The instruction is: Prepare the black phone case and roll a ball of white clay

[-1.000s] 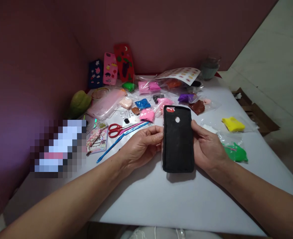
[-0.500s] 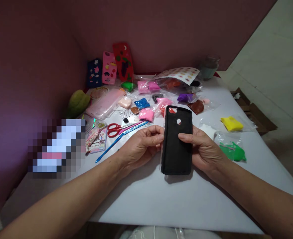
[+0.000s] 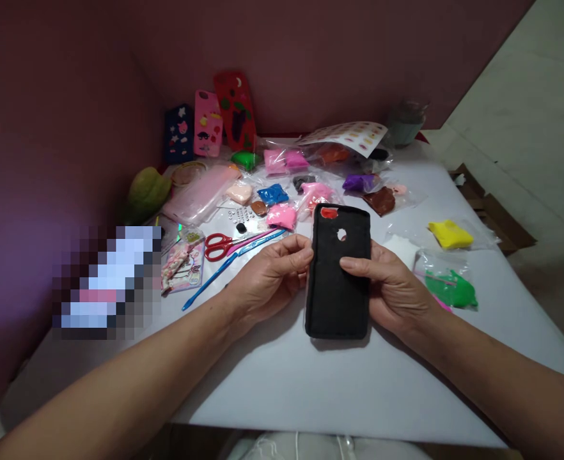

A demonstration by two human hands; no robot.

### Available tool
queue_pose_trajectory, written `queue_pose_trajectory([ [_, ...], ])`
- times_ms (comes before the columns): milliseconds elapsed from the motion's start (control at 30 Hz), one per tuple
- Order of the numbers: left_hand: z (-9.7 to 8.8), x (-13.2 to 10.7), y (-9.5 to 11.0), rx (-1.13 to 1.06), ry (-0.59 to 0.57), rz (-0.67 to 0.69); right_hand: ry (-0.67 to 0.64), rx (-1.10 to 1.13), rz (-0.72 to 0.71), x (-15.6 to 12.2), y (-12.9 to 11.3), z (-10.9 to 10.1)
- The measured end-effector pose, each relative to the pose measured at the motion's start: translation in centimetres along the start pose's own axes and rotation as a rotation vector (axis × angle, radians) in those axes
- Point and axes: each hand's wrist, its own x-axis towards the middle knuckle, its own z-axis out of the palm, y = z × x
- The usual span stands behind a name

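A black phone case (image 3: 337,300) covered in dark clay is held just above the white table (image 3: 286,383), its round hole and a red patch near the top. My left hand (image 3: 267,281) pinches its left edge with thumb and fingers. My right hand (image 3: 392,287) holds the right side, with the thumb lying across the case's face. Both hands are closed on the case.
Behind the case lie bagged clay lumps: pink (image 3: 282,217), blue (image 3: 272,193), purple (image 3: 359,183), brown (image 3: 380,200), yellow (image 3: 449,234), green (image 3: 449,289). Red scissors (image 3: 219,244) and a blue tool (image 3: 229,260) lie at the left. Decorated cases (image 3: 208,124) lean on the wall.
My right thumb has slid from the case's right edge onto its face. The case has tilted and shifted slightly left.
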Motion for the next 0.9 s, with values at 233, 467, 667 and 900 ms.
queue_pose_trajectory([
  [233,-0.3,0.2,-0.1,0.012,-0.018,0.005,-0.039,-0.001,0.011,0.0,0.0,0.0],
  [467,-0.7,0.1,0.3,0.019,-0.008,-0.065,0.037,0.091,0.029,0.2,-0.4,-0.1],
  [667,-0.8,0.1,1.2,0.017,-0.022,-0.179,0.061,0.107,0.043,0.7,-1.4,-0.6],
  [900,-1.1,-0.3,2.1,0.151,-0.072,-0.34,-0.249,-0.206,0.193,0.7,-2.8,-1.7],
])
